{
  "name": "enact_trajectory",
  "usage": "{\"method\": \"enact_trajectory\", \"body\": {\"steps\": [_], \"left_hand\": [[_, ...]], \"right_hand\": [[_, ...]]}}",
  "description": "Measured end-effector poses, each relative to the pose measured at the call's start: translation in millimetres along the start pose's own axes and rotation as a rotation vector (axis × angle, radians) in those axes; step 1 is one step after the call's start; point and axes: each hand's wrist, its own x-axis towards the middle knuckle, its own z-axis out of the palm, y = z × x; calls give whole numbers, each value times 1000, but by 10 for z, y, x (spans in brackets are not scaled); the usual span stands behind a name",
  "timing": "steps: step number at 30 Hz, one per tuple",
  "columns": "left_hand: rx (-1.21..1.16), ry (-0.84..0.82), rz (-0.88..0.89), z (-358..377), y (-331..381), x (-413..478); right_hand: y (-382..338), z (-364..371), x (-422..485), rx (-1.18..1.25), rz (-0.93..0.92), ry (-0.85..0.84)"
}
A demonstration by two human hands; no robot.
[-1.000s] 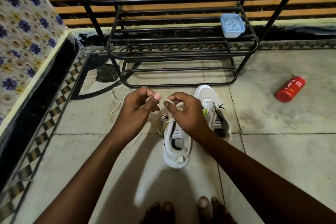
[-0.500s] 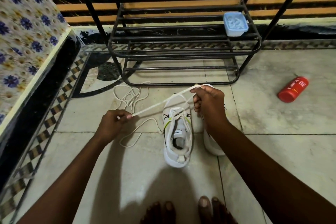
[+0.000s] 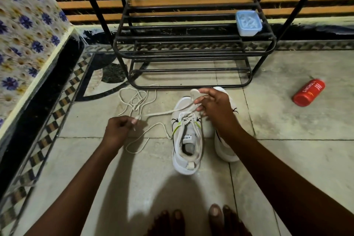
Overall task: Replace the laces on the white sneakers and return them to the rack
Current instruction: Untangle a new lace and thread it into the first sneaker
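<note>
Two white sneakers stand on the floor tiles before the black metal rack point(image 3: 191, 53). The left sneaker point(image 3: 186, 140) is partly laced near its toe; the right sneaker point(image 3: 224, 145) is mostly hidden behind my right wrist. A white lace point(image 3: 164, 113) runs from the left sneaker's eyelets out to both hands. My left hand point(image 3: 116, 130) pinches one lace end to the left of the shoe. My right hand point(image 3: 214, 105) grips the other lace end above the toe. Another loose lace point(image 3: 134, 99) lies tangled on the floor.
A pale blue plastic box point(image 3: 248, 23) sits on a rack shelf at the right. A red can point(image 3: 308, 92) lies on the floor to the right. A flower-patterned cloth point(image 3: 24, 30) covers a raised ledge at left. My bare toes point(image 3: 193, 220) show at the bottom edge.
From a second ago my hands have moved apart, pulling the lace out through the left sneaker's eyelets. Over the last half second the lace has slackened slightly and my right hand shifted little.
</note>
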Motion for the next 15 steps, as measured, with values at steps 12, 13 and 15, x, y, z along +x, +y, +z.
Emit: {"method": "enact_trajectory", "body": {"steps": [12, 13, 15], "left_hand": [[-346, -310, 88, 785, 631, -437], [-337, -302, 75, 838, 634, -437], [-305, -286, 72, 924, 639, -446]], "right_hand": [[360, -1, -298, -624, -218, -81], [385, 4, -326, -655, -216, -88], [439, 4, -353, -659, -211, -61]]}}
